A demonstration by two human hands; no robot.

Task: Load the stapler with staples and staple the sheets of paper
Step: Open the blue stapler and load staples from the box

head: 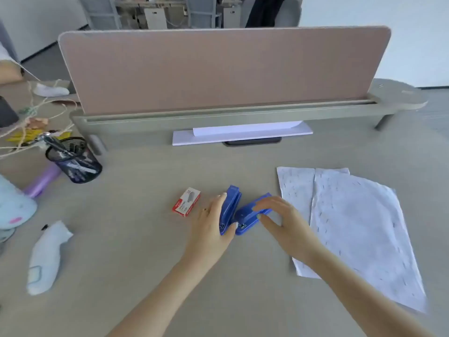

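Observation:
A blue stapler [243, 214] lies swung open in a V on the desk, its two halves hinged at the near end. My left hand [212, 221] grips the left half between thumb and fingers. My right hand [283, 218] rests its fingers on the right half, thumb spread beside it. A small red and white box of staples [186, 201] lies shut just left of my left hand. Crumpled sheets of paper [352, 227] with many staple marks lie to the right, partly under my right forearm.
A black mesh pen cup [74, 161] stands at the left, a purple tube [42, 182] beside it. A white sock-like item [46, 257] lies at the near left. A pink divider panel [218, 69] and a white paper stack [243, 136] stand at the back.

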